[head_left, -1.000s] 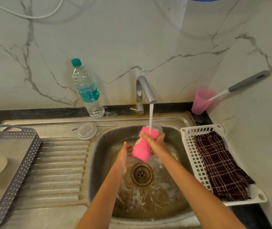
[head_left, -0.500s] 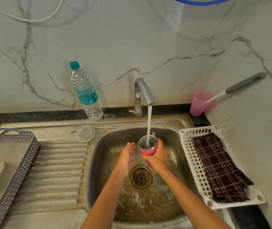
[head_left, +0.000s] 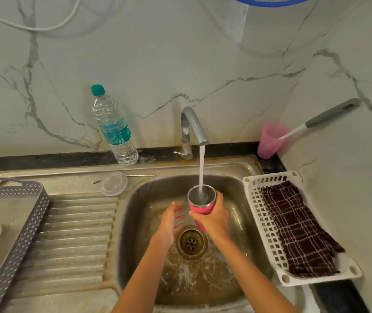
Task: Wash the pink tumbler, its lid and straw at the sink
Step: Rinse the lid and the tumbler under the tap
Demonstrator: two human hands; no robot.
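Turned mouth-up now, the pink tumbler (head_left: 200,208) fills under the tap (head_left: 193,126) over the sink (head_left: 140,222). The right hand (head_left: 214,219) wraps around it; the left hand (head_left: 169,220) lies flat beside it, holding nothing. It looks like rinsing; next, tip it out, then wash the lid (head_left: 114,183) and straw (head_left: 142,175).

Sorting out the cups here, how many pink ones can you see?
2. The pink tumbler is in the right hand, upright under the running tap; a pink cup stands in the counter's back right corner, holding a brush. No others show.
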